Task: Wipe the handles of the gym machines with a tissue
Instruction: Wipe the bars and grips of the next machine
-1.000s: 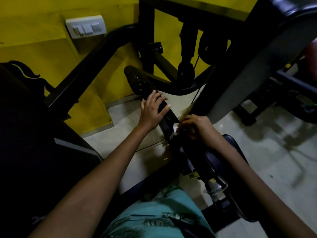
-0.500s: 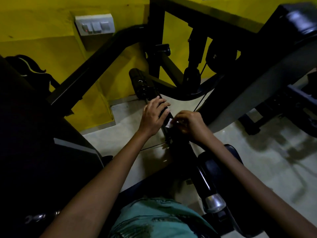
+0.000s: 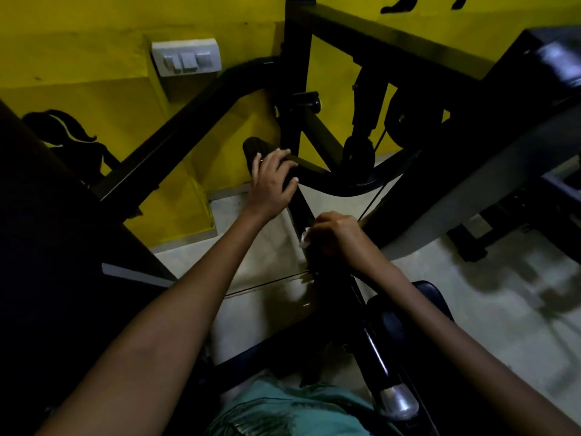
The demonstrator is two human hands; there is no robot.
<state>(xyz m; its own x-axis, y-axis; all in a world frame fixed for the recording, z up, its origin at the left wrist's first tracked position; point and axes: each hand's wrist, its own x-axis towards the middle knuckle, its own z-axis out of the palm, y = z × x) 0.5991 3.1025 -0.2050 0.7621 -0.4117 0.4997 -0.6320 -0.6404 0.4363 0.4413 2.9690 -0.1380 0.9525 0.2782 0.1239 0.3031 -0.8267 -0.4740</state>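
Black foam handle (image 3: 256, 152) at far end of a dark bar (image 3: 301, 212), running toward the viewer and ending in a chrome cap (image 3: 397, 401) near the lower edge. Left hand (image 3: 272, 184) curled over the handle, fingers wrapped across its top, thumb side toward the yellow wall (image 3: 94, 73). Right hand (image 3: 336, 232) closed round the bar nearer the viewer, well apart from the left hand along the same bar. White tissue (image 3: 304, 240) pinched under the right hand's fingers, pressed against the bar, only a small crumpled edge showing at the hand's left side. Both forearms extended forward, bare. Black machine frame (image 3: 295, 89) upright behind the handle, a curved black tube (image 3: 339, 184) crossing just beyond the left hand. White switch plate (image 3: 185, 59) mounted on the wall, upper left. Dark padded seat (image 3: 405, 313) partly visible beneath the right forearm. Pale tiled floor (image 3: 487, 309) below. Teal garment (image 3: 283, 407) at bottom centre.
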